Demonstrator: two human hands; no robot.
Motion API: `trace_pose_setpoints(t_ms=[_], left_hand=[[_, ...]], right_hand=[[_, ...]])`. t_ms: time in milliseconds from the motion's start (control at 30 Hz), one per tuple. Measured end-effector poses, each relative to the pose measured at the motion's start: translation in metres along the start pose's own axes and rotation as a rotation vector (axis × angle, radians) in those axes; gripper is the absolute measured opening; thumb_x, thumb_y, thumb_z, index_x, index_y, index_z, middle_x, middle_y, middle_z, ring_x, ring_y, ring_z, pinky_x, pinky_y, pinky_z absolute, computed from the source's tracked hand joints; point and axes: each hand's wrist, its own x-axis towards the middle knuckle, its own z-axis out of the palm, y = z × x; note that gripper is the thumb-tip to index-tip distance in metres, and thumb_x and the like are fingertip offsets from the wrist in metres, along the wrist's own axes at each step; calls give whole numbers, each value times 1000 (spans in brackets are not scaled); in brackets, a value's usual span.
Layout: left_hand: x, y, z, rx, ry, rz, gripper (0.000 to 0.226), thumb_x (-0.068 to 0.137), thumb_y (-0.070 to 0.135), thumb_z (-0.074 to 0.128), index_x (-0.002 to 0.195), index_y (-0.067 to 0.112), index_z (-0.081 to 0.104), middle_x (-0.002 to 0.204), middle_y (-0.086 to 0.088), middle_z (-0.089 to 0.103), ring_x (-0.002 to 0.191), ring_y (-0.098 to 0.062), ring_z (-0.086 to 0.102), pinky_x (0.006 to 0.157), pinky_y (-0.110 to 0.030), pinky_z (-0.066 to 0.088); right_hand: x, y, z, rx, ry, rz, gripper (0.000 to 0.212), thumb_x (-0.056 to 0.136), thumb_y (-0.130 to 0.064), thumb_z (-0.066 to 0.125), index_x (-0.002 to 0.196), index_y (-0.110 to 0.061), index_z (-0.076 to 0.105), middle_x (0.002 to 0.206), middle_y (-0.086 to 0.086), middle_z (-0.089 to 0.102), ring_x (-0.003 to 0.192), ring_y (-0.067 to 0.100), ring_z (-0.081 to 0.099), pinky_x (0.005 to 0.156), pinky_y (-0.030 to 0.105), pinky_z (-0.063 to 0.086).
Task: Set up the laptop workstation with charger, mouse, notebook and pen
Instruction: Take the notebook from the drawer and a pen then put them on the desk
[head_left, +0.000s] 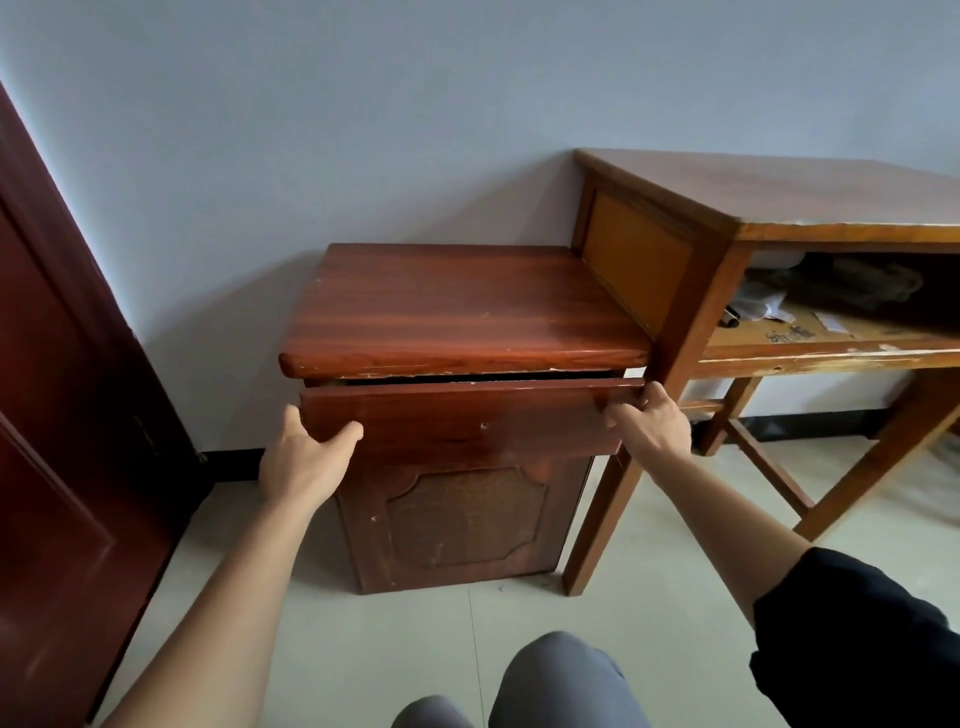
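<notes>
No laptop, charger, mouse, notebook or pen shows in the head view. A small red-brown cabinet (457, 306) stands against the wall. Its top drawer (467, 415) is pulled out a little, with a dark gap above the drawer front; the inside is hidden. My left hand (301, 457) grips the drawer front's left end, thumb on the face and fingers behind the edge. My right hand (649, 421) grips the right end, fingers curled over the top corner.
A wooden desk (779, 192) stands right of the cabinet, touching it. Its open shelf (810, 327) holds papers and dark clutter. A dark red door (52, 415) is at the left. My knees (550, 686) are low in front on the pale tiled floor.
</notes>
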Motion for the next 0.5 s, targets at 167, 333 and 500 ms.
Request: trace_pose_setpoints(t_ms=[167,333,500], left_hand=[[-38,-6,13,-249,146,6,49,80,34,66,116,9,43,118,-12,53,93,-30,53,76,-39,42],[-60,-12,27,-433,267,-9,60,75,28,65,126,11,39,126,-14,44,106,-33,53,82,-39,46],[-81,-34,42,-573,326,-42,70,65,26,61,128,8,38,128,-14,44,115,-31,48,97,-46,46]], right_hand=[[-24,18,8,107,162,-6,22,74,-31,55,91,-17,52,83,6,61,91,32,58,83,48,52],[-44,36,2,157,198,-57,14,79,-31,52,92,-27,55,89,3,62,88,25,58,82,49,54],[-64,62,3,141,238,-62,12,85,-26,55,92,-16,56,88,7,62,85,25,59,73,40,55]])
